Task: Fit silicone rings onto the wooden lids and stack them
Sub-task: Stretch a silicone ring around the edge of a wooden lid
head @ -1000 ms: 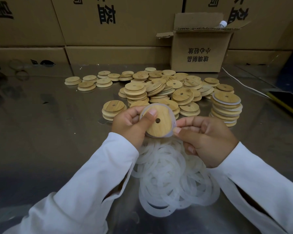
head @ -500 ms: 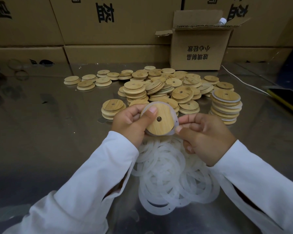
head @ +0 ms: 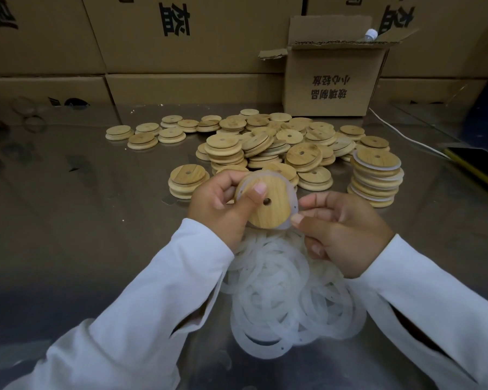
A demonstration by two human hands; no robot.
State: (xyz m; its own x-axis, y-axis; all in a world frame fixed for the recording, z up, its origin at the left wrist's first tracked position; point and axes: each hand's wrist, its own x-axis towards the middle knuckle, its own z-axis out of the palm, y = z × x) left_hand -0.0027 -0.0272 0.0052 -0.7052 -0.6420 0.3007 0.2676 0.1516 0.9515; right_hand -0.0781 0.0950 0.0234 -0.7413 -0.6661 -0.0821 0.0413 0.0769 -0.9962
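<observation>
Hands meet above the near middle of the table (head: 82,220). The left hand (head: 217,204) grips a lid (head: 273,212), thumb flat on its face beside the centre hole, fingers curled behind. The right hand (head: 344,232) pinches the ring (head: 292,199) at the lid's right edge between thumb and forefinger. The ring shows as a pale band round the top and right rim.

Directly below the hands lies the ring pile (head: 279,299), partly under both sleeves. Just beyond the lid is a short stack (head: 188,178), and behind it the loose heap (head: 276,144). The ringed stack (head: 376,175) stands right of the heap, near the right hand. A box (head: 330,85) sits at the far edge against the cartons (head: 181,38), and a cable (head: 406,137) runs from beside it toward the right. Bare tabletop spreads wide to the left.
</observation>
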